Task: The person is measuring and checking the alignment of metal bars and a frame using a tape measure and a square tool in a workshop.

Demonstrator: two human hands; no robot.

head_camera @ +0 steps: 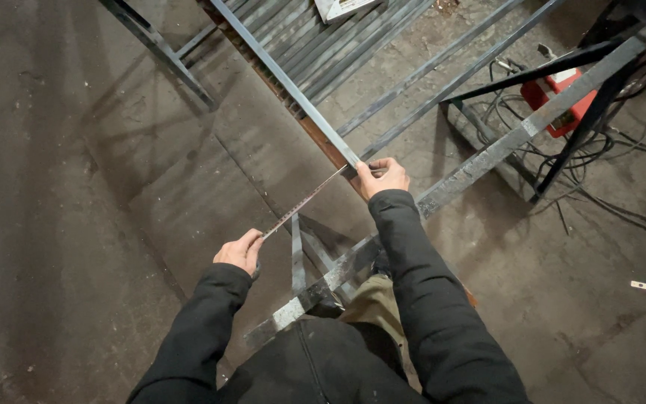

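A thin tape measure blade (304,202) is stretched between my two hands. My left hand (239,251) grips the tape's case end at the lower left. At the upper right, my right hand (383,176) pinches the blade's tip against the near end of a long grey steel bar (285,82) that runs away to the upper left. A second, scuffed steel bar (487,153) crosses under my right arm, running from lower left to upper right on a metal stand.
Several grey steel bars (338,37) lie stacked on the concrete floor at the top. A red machine (558,97) with tangled black cables (607,150) sits at the right, beside a dark metal trestle (547,67). A small white scrap (644,286) lies at the far right.
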